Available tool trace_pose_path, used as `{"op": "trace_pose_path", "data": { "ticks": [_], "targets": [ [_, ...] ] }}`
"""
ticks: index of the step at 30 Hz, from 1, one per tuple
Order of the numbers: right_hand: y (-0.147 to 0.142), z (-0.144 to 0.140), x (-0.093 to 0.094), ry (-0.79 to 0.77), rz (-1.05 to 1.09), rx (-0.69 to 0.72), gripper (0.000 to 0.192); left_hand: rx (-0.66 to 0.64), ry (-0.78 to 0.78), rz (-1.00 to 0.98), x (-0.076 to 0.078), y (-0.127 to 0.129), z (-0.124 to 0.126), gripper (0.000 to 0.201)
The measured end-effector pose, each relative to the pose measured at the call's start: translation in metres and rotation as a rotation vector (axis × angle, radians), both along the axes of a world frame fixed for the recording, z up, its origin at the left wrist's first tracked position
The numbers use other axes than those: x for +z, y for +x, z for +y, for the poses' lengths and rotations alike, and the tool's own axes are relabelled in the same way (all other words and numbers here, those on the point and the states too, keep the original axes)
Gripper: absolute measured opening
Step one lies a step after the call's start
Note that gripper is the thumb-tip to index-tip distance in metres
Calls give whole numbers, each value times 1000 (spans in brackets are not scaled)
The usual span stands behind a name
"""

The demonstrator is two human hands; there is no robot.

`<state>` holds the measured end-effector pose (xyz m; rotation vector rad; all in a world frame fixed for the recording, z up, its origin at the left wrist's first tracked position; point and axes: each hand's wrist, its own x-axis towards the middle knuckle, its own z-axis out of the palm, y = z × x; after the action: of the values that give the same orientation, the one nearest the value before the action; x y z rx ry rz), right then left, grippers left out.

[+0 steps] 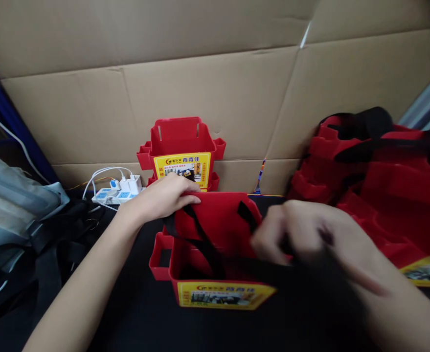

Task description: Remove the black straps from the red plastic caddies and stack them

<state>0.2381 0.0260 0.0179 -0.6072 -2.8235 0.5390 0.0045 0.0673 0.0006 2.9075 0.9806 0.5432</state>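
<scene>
A red plastic tool box [220,210] with a yellow printed label [224,296] stands on the black surface in front of me. My left hand [169,195] grips the top edge of its raised back wall, thumb on the inner side. My right hand [299,230], smeared by motion, is closed on a black webbing strap [273,271] at the box's right side. Part of the strap hangs inside the box, and a short piece shows at the back wall's right slot. The right end of the strap blurs out below my right hand.
Another red box [181,139] stands behind, against the cardboard wall [207,93]. Several red boxes with black straps [383,186] are piled at right. A power strip with white plugs [121,188] lies at back left. Black straps [53,264] heap up at left.
</scene>
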Motion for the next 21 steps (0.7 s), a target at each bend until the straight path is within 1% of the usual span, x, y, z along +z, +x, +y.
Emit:
{"op": "trace_pose_path", "data": {
  "ticks": [1,2,4,5,6,8,11,15,18,19,21],
  "targets": [
    [-5,-6,1,-33,19,-37,79,4,2,2,0,-1,1,24],
    [-12,-11,-1,-59,50,-118,71,3,3,1,1,-1,1,23],
    [-28,-18,-11,-56,129,-348,51,-13,-2,-13,1,0,1,22],
    [-35,-20,-18,-37,149,-444,44,-25,-3,-22,1,1,0,21],
    [-43,-21,-25,-9,153,-508,42,-38,-1,-29,1,3,-1,21],
    [-54,-21,-38,41,130,-574,42,-59,11,-38,0,6,-3,22],
    [-61,-18,-49,100,75,-614,42,-89,21,-43,0,9,-4,22],
    [-59,-14,-53,131,-1,-596,30,-106,14,-47,-1,10,-5,21],
    [-56,-10,-51,203,105,-524,15,-78,32,-43,-2,10,-5,20],
    [-54,-10,-49,201,151,-493,14,-74,32,-36,-2,9,-4,20],
    [-49,-13,-40,128,225,-387,16,-54,34,-25,-3,6,-1,18]
  ]
}}
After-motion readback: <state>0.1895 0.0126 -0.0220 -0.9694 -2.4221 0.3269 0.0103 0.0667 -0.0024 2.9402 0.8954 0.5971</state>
